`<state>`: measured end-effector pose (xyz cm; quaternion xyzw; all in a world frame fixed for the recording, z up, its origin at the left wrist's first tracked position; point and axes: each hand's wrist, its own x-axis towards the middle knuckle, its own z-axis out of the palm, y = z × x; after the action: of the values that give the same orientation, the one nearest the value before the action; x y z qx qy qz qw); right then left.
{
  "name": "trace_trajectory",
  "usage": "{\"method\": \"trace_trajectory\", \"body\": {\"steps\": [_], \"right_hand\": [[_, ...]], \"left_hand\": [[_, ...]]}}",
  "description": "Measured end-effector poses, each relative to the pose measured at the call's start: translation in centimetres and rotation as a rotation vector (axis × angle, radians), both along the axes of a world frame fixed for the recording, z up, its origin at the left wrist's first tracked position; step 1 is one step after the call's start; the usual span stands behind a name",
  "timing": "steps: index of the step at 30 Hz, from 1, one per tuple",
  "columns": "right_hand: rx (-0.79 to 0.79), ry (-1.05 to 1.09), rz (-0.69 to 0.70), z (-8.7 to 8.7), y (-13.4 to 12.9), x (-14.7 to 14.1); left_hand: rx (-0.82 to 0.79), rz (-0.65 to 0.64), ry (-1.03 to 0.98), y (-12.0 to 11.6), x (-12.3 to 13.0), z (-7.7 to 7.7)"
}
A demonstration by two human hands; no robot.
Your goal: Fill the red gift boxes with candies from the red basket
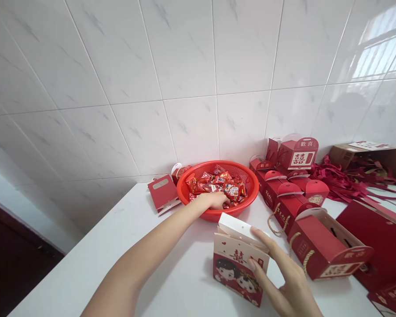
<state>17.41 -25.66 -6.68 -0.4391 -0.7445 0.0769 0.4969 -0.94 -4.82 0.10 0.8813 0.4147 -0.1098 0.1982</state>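
My left hand reaches down into a red plastic basket of red-wrapped candies. Its fingertips are sunk among the wrappers, so their grip is hidden. In front of the basket, my right hand grips a small candy box from the right, thumb on the front and index finger along the top. This box stands upright on the table, cream above and red below, with two cartoon faces and a double-happiness sign. Its white top flap is raised; the inside cannot be seen.
Left of the basket lies a flat red box. Several red boxes with rope handles, including an open-topped one, line the right side. Beyond them are dark red ribbons and a cardboard box. A tiled wall bounds the white table.
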Motion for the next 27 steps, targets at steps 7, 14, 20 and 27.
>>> {"method": "trace_trajectory", "body": {"steps": [7,14,20,27], "right_hand": [[0.004,-0.018,-0.023,0.1,0.0,0.1],[-0.006,-0.004,-0.02,0.0,0.0,0.1],[-0.01,-0.007,-0.017,0.0,0.0,0.0],[-0.01,-0.026,-0.009,0.3,0.0,0.3]], "left_hand": [[-0.027,0.136,-0.143,0.3,-0.9,-0.1],[-0.019,0.309,-0.503,0.2,-1.8,1.5],[-0.152,0.436,-0.801,-0.4,-2.4,1.5],[-0.071,0.404,-0.743,0.9,-2.4,0.7]]}}
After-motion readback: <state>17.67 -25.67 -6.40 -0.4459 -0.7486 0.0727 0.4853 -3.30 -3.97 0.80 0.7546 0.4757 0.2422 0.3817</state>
